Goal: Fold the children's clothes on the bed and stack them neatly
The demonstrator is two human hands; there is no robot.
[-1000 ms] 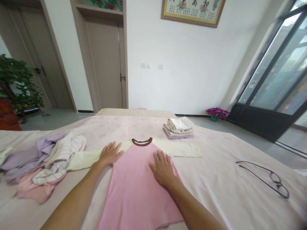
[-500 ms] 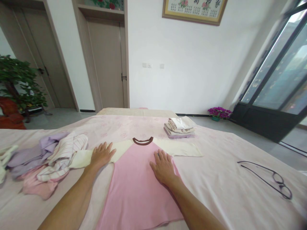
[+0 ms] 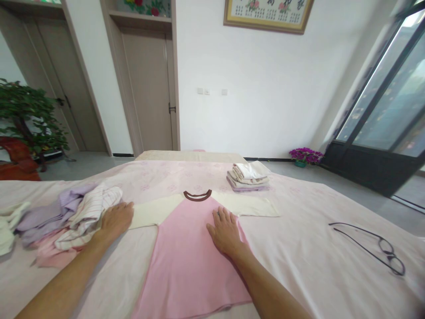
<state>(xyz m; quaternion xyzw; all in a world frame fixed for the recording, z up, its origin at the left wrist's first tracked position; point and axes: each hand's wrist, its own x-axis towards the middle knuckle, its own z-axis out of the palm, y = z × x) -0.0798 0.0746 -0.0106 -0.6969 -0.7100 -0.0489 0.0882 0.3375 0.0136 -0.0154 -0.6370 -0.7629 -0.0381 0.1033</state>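
A pink long-sleeved shirt (image 3: 192, 252) with cream sleeves and a brown neckband lies spread out, collar away from me. My left hand (image 3: 117, 219) rests over the end of the left sleeve (image 3: 146, 213), fingers stretched out and palm down, right beside a heap of crumpled clothes. My right hand (image 3: 226, 231) lies flat on the pink chest near the right armpit, its fingers spread and a ring on one. The other sleeve (image 3: 254, 205) extends straight to the right, untouched.
Lilac, striped and pink garments form a loose heap (image 3: 76, 217) at left. Behind the right sleeve stands a stack of folded clothes (image 3: 249, 177). Black-framed glasses (image 3: 388, 254) lie at the right on the pale pink bed cover (image 3: 299, 248).
My left hand has slid outward to the left along the sleeve, from its middle to its end beside the heap. My right hand stays in place on the shirt.
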